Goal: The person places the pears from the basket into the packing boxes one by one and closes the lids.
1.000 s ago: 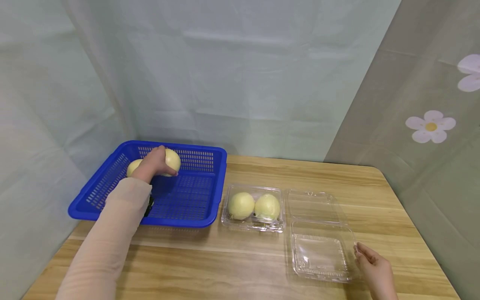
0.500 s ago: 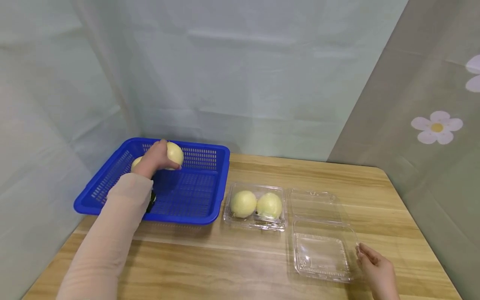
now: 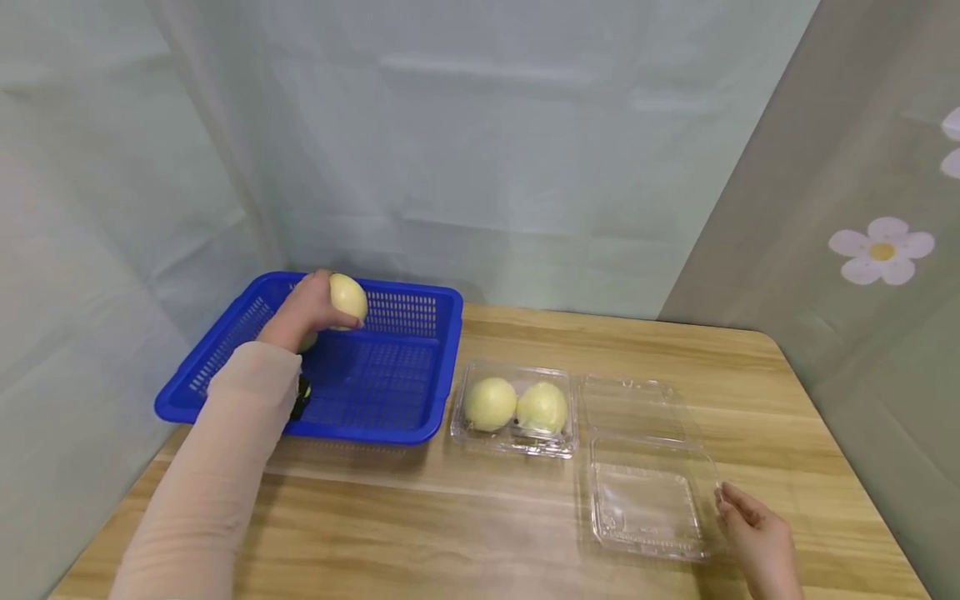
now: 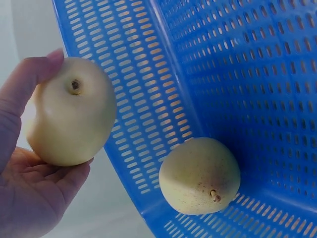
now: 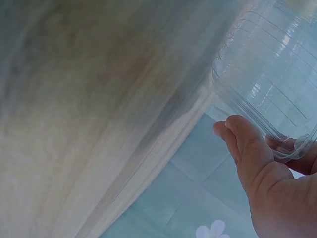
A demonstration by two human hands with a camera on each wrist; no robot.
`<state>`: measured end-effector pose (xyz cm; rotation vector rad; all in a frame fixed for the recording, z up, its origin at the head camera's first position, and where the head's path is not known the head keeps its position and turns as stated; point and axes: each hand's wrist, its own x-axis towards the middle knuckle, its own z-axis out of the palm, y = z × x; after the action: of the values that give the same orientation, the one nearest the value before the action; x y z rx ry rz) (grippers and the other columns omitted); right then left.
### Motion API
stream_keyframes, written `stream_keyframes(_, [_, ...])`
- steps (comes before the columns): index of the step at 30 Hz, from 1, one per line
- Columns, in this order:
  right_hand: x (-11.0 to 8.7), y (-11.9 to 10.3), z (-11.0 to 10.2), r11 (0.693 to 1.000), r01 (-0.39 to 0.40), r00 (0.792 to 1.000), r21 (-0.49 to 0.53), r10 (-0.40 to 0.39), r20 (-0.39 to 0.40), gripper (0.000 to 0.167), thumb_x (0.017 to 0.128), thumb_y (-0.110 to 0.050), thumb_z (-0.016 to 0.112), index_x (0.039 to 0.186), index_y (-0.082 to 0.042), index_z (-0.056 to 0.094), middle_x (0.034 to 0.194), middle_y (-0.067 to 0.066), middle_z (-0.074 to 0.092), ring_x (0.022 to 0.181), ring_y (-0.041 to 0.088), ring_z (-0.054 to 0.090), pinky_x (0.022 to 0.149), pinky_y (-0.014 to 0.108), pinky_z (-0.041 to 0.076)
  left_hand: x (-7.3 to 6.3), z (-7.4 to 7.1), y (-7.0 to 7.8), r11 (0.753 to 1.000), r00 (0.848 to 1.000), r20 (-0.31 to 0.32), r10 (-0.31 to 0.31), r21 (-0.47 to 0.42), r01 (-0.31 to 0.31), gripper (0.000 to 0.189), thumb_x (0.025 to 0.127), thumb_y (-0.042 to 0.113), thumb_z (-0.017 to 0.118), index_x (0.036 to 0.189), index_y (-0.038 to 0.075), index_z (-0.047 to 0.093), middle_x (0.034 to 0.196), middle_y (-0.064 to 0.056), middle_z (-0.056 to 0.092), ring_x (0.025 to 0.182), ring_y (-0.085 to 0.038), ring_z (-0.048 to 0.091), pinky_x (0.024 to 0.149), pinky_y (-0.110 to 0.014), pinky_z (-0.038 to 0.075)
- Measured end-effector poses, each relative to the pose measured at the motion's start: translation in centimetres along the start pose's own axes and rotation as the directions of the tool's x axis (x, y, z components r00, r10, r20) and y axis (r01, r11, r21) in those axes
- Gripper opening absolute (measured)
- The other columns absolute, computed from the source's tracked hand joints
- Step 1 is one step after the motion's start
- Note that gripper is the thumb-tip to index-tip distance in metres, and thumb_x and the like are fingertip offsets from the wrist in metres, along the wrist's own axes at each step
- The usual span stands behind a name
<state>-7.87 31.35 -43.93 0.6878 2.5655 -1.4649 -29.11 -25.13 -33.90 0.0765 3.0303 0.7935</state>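
Note:
My left hand (image 3: 302, 310) grips a pale yellow pear (image 3: 349, 297) over the back part of the blue plastic basket (image 3: 444, 367). In the left wrist view the held pear (image 4: 74, 119) sits between thumb and fingers, its dark-centred end facing the camera. Below it, a second pear (image 4: 198, 178) rests in the basket, mostly hidden by my hand in the head view. At the right, my right hand (image 3: 759, 533) pinches the edge of a clear plastic clamshell box (image 3: 648, 546), which lies with its lid (image 3: 637, 408) laid back. The right wrist view shows those fingers at the box's corner.
Between basket and unfolded box stands another clear clamshell (image 3: 514, 446), with two pears (image 3: 491, 404) inside under its lid. A dark object (image 3: 302, 398) shows beside my left sleeve. Wood-grain tabletop (image 3: 420, 533) spreads in front, with pale curtains (image 3: 480, 150) behind and at both sides.
My left hand has lifted the pear slightly up from within the basket. The right hand keeps its pinch on the box edge. The whole head view has shifted a little.

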Motion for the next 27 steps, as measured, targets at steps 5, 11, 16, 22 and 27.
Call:
stream_keyframes(5, [0.1, 0.0, 0.2, 0.999, 0.013, 0.999, 0.04, -0.011, -0.036, 0.044, 0.098, -0.004, 0.039, 0.139, 0.012, 0.032, 0.14, 0.024, 0.036, 0.079, -0.022, 0.046, 0.075, 0.005, 0.048, -0.1, -0.3, 0.2, 1.0, 1.0, -0.013, 0.018, 0.013, -0.018, 0.088, 0.07, 0.027, 0.08, 0.129, -0.017, 0.032, 0.116, -0.035, 0.046, 0.102, -0.046, 0.046, 0.087, -0.058, 0.041])
stream_keyframes(11, [0.2, -0.1, 0.5, 0.999, 0.022, 0.998, 0.033, -0.02, -0.055, 0.043, 0.098, -0.003, 0.039, 0.138, 0.013, 0.033, 0.139, 0.025, 0.037, 0.077, -0.025, 0.042, 0.073, 0.004, 0.047, -0.4, -0.5, 0.2, 1.0, 0.999, -0.037, 0.025, 0.004, -0.025, 0.087, 0.068, 0.027, 0.081, 0.128, -0.017, 0.035, 0.114, -0.033, 0.048, 0.1, -0.045, 0.047, 0.087, -0.057, 0.042])
stream_keyframes(16, [0.3, -0.2, 0.5, 0.999, 0.034, 0.998, 0.019, -0.033, -0.056, 0.043, 0.098, -0.002, 0.039, 0.138, 0.013, 0.034, 0.139, 0.026, 0.038, 0.076, -0.025, 0.042, 0.073, 0.003, 0.047, -0.5, -0.5, 0.1, 0.999, 0.998, -0.048, 0.032, 0.001, -0.032, 0.089, 0.068, 0.028, 0.081, 0.129, -0.017, 0.034, 0.114, -0.033, 0.048, 0.1, -0.045, 0.048, 0.086, -0.057, 0.042])
stream_keyframes(22, [0.3, -0.3, 0.4, 0.999, 0.034, 0.997, 0.019, -0.032, -0.067, 0.043, 0.098, -0.002, 0.039, 0.137, 0.014, 0.035, 0.138, 0.026, 0.039, 0.076, -0.024, 0.043, 0.072, 0.005, 0.048, -0.4, -0.9, 0.8, 0.999, 0.998, -0.05, 0.043, 0.0, -0.043, 0.097, 0.069, 0.031, 0.081, 0.136, -0.017, 0.029, 0.119, -0.035, 0.047, 0.104, -0.046, 0.048, 0.087, -0.058, 0.042])
stream_keyframes(27, [0.4, -0.2, 0.3, 1.0, 0.018, 0.997, 0.016, -0.017, -0.07, 0.043, 0.098, -0.003, 0.04, 0.138, 0.013, 0.035, 0.138, 0.024, 0.038, 0.075, -0.025, 0.042, 0.072, 0.004, 0.047, -0.4, -0.9, 1.5, 0.998, 0.996, -0.061, 0.058, 0.017, -0.057, 0.099, 0.068, 0.031, 0.082, 0.136, -0.018, 0.028, 0.122, -0.037, 0.046, 0.107, -0.048, 0.047, 0.09, -0.06, 0.041])
